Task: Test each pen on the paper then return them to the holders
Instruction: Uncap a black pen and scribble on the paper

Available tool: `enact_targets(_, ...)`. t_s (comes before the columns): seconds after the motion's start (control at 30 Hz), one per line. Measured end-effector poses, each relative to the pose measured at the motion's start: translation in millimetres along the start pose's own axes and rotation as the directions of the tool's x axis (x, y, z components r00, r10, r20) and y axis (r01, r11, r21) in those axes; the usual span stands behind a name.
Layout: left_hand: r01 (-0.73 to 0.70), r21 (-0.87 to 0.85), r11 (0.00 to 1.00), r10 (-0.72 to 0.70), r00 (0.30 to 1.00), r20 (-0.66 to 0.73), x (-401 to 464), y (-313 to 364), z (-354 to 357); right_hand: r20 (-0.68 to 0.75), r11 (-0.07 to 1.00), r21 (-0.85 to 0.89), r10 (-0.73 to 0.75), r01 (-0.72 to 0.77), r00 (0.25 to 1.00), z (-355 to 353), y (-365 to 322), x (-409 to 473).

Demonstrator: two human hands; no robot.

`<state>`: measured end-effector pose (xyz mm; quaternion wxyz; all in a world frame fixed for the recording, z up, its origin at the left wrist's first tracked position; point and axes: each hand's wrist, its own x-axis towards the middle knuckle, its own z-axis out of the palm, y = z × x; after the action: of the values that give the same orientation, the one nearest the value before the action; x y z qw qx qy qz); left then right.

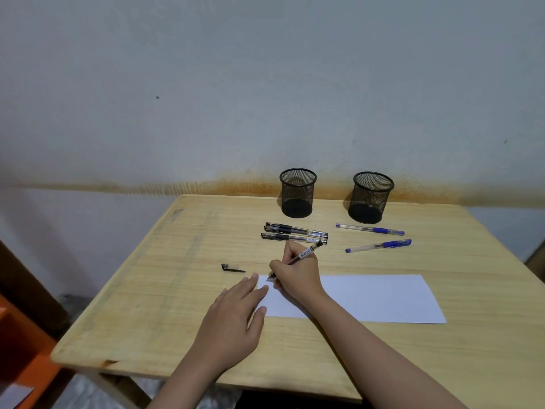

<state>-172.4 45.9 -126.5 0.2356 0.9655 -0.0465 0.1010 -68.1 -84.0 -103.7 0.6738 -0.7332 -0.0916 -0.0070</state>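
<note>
My right hand (296, 274) grips an uncapped black pen (308, 252) with its tip on the top left corner of the white paper (380, 299). My left hand (233, 317) lies flat, fingers spread, pressing the paper's left edge. The pen's cap (232, 267) lies on the table to the left. Capped black pens (296, 232) lie side by side behind my right hand. Two blue pens (370, 229) (379, 245) lie to the right. Two black mesh holders (297, 192) (371, 197) stand empty at the back.
The wooden table (165, 305) stands against a pale stained wall (206, 98). An orange object (20, 343) sits at the lower left, beside the table's left edge.
</note>
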Motion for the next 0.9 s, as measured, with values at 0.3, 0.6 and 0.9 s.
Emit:
enact_targets(0.3, -0.015, -0.002, 1.0, 0.015, 1.0, 0.002, 0.7, -0.8, -0.3, -0.012, 0.989, 0.133, 0.063, -0.061, 0.998, -1.4, 8.4, 6.1)
enact_targets(0.6, 0.063, -0.18, 0.982, -0.113, 0.952, -0.283, 32.2, -27.8, -29.4, 0.152, 0.866, 0.474, 0.1, -0.161, 0.983, -5.9, 7.2, 12.6)
enact_targets(0.9, 0.182, -0.218, 0.959, -0.243, 0.923, -0.298, 54.3, -46.3, -26.1, 0.201, 0.974, 0.199, 0.065, -0.106, 0.977, -6.8, -5.2, -2.1)
